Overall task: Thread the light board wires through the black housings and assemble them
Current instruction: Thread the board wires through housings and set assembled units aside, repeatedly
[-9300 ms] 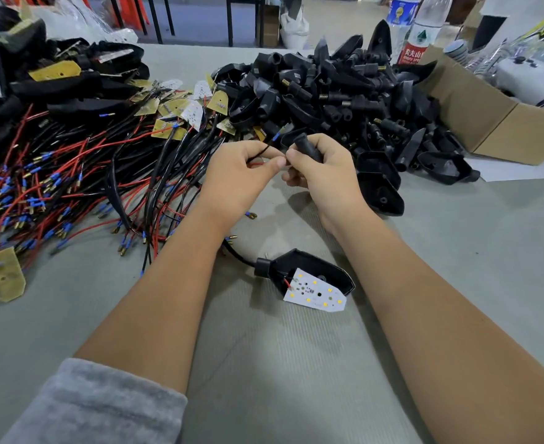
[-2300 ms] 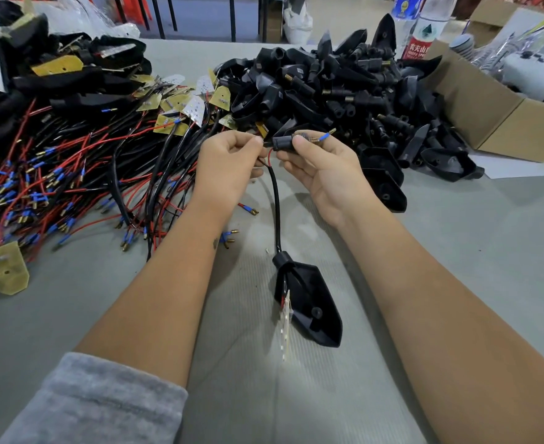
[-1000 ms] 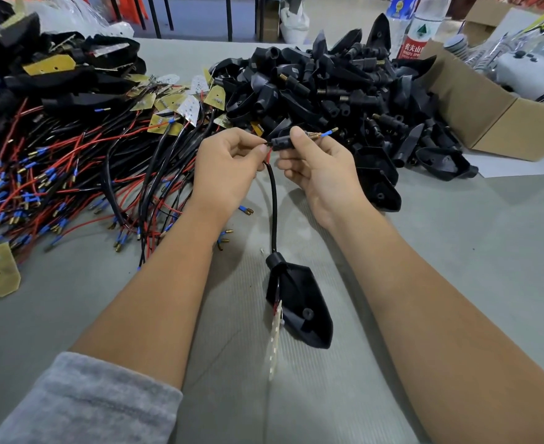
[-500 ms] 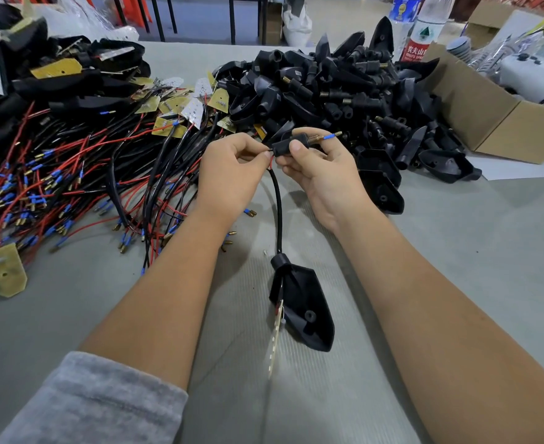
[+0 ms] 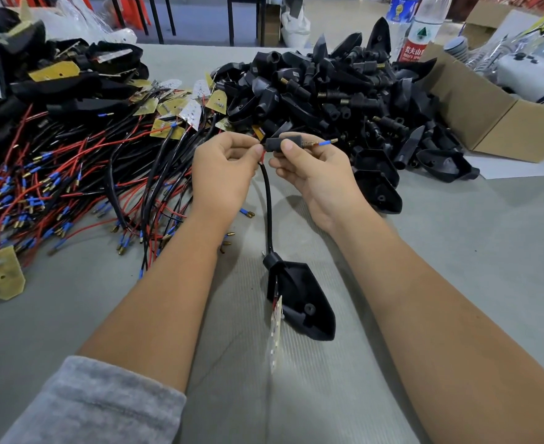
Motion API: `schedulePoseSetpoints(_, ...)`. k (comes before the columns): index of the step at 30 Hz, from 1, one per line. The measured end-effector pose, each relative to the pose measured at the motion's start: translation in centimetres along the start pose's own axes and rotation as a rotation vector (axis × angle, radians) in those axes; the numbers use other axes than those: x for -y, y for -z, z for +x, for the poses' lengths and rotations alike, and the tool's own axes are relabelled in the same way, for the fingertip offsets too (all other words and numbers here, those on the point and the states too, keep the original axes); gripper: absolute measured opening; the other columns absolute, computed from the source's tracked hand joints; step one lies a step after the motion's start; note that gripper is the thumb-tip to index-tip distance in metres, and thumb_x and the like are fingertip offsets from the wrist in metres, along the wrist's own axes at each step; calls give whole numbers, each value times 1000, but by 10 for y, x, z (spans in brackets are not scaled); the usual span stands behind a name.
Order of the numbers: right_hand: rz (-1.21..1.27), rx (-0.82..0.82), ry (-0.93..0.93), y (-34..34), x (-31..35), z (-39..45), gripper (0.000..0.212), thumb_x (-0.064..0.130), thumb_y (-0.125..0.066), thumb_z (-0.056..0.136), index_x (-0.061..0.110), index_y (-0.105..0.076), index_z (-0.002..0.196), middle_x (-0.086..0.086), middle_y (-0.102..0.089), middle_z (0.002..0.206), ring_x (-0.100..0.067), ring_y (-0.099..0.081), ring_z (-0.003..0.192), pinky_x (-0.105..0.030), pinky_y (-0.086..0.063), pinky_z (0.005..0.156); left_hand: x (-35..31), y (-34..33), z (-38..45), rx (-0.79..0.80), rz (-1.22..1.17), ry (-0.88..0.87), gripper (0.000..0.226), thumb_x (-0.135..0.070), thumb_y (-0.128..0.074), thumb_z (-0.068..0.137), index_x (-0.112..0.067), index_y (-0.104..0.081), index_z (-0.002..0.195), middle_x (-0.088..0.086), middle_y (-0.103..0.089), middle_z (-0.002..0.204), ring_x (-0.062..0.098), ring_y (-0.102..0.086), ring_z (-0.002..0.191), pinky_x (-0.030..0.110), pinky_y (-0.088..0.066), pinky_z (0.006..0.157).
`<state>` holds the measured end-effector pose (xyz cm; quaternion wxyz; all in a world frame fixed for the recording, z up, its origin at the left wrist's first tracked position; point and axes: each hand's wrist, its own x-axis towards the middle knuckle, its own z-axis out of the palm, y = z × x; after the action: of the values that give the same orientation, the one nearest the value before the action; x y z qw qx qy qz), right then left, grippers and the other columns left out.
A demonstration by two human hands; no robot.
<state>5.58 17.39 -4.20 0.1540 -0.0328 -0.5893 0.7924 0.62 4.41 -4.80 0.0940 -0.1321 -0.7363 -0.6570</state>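
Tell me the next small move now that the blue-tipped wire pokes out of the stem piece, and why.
Probably pull the blue-tipped wire further out with the right hand while the left hand feeds the red wire in: only a short length shows beyond the small black stem, and the black housing lies on the table.

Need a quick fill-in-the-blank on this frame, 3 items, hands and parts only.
1. The right hand pinches a small black ____.
2. The wire tip poking out of it has a ____ sleeve.
3. The shield-shaped housing lies on the table, between the person's two ____.
Missing: connector; blue; forearms
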Motion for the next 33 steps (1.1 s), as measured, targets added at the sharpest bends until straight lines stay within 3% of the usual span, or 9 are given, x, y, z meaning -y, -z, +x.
schedulePoseSetpoints(4,17,-1,-4,0,0,0,11,6,-59,95,4,-64,105,-10,-70,89,-15,-68,77,-25,-55,75,-2,2,0,8,-51,-13,17,-10,-71,88,-26,-70,83,-12,-69,72,-4,-63,66,15,-52,67)
schedulePoseSetpoints(7,-3,-22,-30,-1,0,1,12,10,-60,95,4,-65,104,-9,-69,86,-13,-67,73,-23,-55,74,-2,2,-1,73,-74,12,16,-8,-68,90,-23,-71,86,-11,-70,73,-3,-64,67,13,-51,66)
schedulePoseSetpoints(13,84,-48,-49,0,1,2,30,8,-53,99,-10,-56,122,-15,-69,100,-15,-68,80,-24,-54,78,-2,-3,0,149,-171,85,8,-17,-66,93,-24,-69,93,2,-74,91,13,-71,85,24,-56,74)
schedulePoseSetpoints(18,127,-83,-73,1,4,4,17,10,-53,99,-1,-60,111,-8,-68,86,-13,-65,71,-22,-53,72,0,-5,-3,167,-152,84,12,-6,-67,90,-18,-65,90,2,-72,80,11,-72,68,23,-57,64)
schedulePoseSetpoints(26,-38,-62,-42,-4,2,1,14,16,-56,98,6,-61,108,-3,-60,76,-15,-59,67,-24,-48,64,-3,-3,-3,177,-50,-11,22,-8,-57,96,-27,-60,87,3,-62,88,2,-59,54,20,-48,50)
schedulePoseSetpoints(33,131,-100,-7,0,6,2,8,11,-55,99,11,-60,105,-7,-61,79,-15,-63,67,-24,-52,68,-3,-3,0,209,-21,134,18,-11,-62,93,-29,-63,91,-2,-66,78,2,-57,54,26,-50,58)
